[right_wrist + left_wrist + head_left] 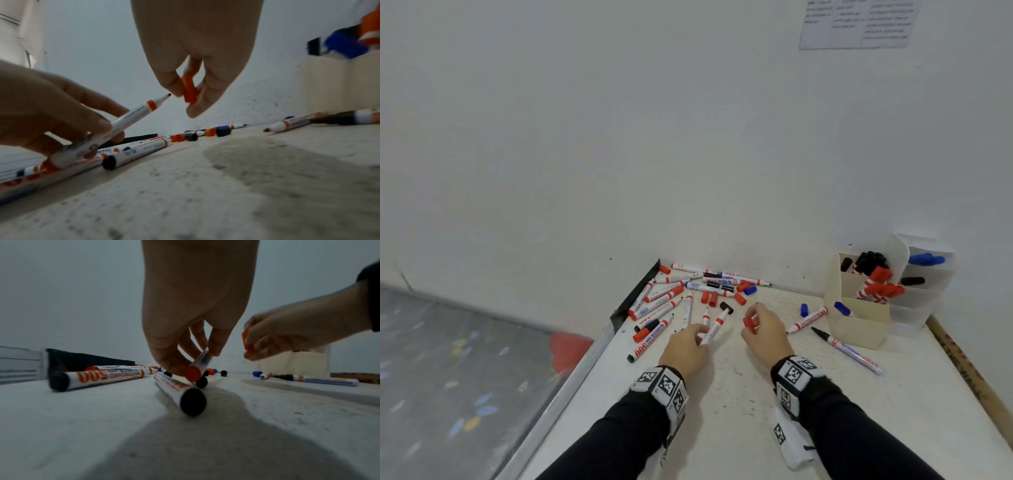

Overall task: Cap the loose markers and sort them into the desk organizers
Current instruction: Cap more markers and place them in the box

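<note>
My left hand (697, 337) pinches an uncapped red marker (715, 329) just above the white table (739, 411), with its tip pointing up and to the right. In the right wrist view the marker (127, 120) is tilted and its bare tip (169, 94) is a short way from the red cap (190, 91). My right hand (753, 325) pinches this red cap (749, 323) between thumb and fingers. Several loose markers (671, 294) and loose caps (714, 298) lie in the back left corner. A cream organizer (856, 308) and a translucent one (924, 274) hold capped markers at the back right.
An uncapped black marker (849, 349) and a red one (806, 320) lie in front of the cream organizer. Two black-ended markers (185, 394) lie under my left hand. The table's metal edge (571, 377) runs along the left and a wooden strip (959, 363) along the right.
</note>
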Available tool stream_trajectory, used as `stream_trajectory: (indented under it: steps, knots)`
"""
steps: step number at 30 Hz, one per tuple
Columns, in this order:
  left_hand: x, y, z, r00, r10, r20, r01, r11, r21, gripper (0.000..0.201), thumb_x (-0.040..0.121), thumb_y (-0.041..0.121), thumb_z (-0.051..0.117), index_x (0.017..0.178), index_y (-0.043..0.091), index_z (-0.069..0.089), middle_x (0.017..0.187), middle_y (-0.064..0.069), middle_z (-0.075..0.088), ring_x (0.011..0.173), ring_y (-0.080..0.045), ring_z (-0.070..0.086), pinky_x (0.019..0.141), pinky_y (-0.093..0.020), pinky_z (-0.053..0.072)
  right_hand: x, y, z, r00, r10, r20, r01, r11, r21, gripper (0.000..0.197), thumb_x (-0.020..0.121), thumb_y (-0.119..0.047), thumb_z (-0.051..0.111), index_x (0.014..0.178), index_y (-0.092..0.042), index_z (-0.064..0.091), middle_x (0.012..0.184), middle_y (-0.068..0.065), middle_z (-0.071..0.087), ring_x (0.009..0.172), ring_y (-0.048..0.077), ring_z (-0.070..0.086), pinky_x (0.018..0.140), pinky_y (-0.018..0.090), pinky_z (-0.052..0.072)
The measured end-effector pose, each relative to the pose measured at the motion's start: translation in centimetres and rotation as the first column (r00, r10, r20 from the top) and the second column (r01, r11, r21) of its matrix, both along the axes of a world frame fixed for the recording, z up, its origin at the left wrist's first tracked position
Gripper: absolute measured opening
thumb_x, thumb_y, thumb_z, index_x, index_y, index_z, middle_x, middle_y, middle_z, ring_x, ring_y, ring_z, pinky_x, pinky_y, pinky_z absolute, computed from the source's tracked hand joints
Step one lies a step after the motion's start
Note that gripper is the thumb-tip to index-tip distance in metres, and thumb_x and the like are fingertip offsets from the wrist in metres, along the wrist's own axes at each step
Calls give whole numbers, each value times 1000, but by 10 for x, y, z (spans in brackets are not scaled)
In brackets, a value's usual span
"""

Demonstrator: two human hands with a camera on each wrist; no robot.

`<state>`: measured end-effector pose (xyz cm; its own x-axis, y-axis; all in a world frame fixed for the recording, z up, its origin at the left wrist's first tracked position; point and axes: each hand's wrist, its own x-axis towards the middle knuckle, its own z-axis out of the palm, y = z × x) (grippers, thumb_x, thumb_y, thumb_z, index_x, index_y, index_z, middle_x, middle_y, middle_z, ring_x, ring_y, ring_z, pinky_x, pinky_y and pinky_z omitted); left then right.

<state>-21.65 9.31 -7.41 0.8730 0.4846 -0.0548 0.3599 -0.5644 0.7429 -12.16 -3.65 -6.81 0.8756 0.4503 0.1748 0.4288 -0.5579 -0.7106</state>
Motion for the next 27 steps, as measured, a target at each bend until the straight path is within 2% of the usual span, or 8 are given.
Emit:
stream_trajectory:
  steps: [2, 6, 8, 12, 16, 20, 23, 27]
  knots:
    - [5, -11, -2, 998, -53, -18, 53, 998, 18, 38, 92, 12, 48, 128, 26, 53, 121, -1, 60, 107, -15, 57, 91, -24, 43, 7, -16, 6, 998, -57, 13, 55, 990, 128, 19, 84, -2, 55, 89, -17, 44, 87, 2, 50, 72, 10, 47, 64, 16, 36]
    - [13, -28, -4, 989, -147, -34, 149, 988, 43, 38, 94, 12, 46, 128, 27, 53, 122, 0, 61, 109, -15, 57, 94, -27, 44, 14, -40, 6, 1000, -26, -4, 27, 980, 196, 25, 88, -4, 54, 109, -19, 55, 99, -5, 57, 90, 11, 55, 77, 18, 42]
    - [15, -34, -4, 983, -181, -35, 183, 981, 57, 39, 94, 11, 45, 129, 27, 52, 122, 0, 61, 109, -15, 57, 93, -26, 43, 16, -49, 4, 998, -27, -52, 39, 971, 236, 23, 87, -2, 56, 102, -20, 55, 94, -6, 59, 87, 9, 56, 73, 12, 42]
    - [16, -42, -4, 974, -226, -32, 228, 972, 64, 43, 93, 5, 43, 129, 26, 53, 123, 0, 61, 111, -16, 56, 93, -25, 41, 19, -61, 0, 987, -12, -162, 62, 950, 307, 24, 85, 3, 57, 88, -20, 51, 91, -2, 62, 83, 1, 58, 67, 11, 45]
    - [17, -45, -5, 963, -265, -55, 270, 957, 103, 48, 89, 2, 45, 127, 30, 55, 123, 1, 62, 112, -18, 56, 97, -33, 44, 21, -65, -3, 982, -12, -189, 74, 942, 326, 25, 86, 5, 53, 91, -20, 52, 97, 0, 63, 89, 5, 59, 75, 14, 46]
    - [17, -43, -4, 956, -285, -67, 292, 948, 125, 46, 91, 4, 45, 128, 30, 54, 124, 1, 62, 113, -17, 56, 97, -31, 42, 19, -65, -3, 979, -3, -203, 74, 937, 342, 27, 89, 2, 51, 86, -24, 47, 94, -2, 62, 90, 11, 60, 74, 15, 46]
    - [16, -41, -6, 957, -282, -68, 288, 949, 127, 44, 92, 7, 45, 127, 31, 56, 122, 2, 63, 110, -16, 57, 96, -30, 44, 16, -64, -3, 978, 42, -207, 16, 963, 270, 25, 91, 0, 48, 87, -25, 47, 89, -10, 60, 81, 7, 58, 69, 15, 44]
    - [16, -40, -8, 970, -237, -62, 243, 959, 143, 45, 92, 5, 43, 127, 29, 56, 125, 3, 61, 113, -17, 55, 99, -30, 41, 12, -61, -2, 986, 32, -162, -4, 986, 167, 21, 92, 1, 46, 94, -19, 52, 86, -15, 56, 82, 1, 54, 76, 17, 41]
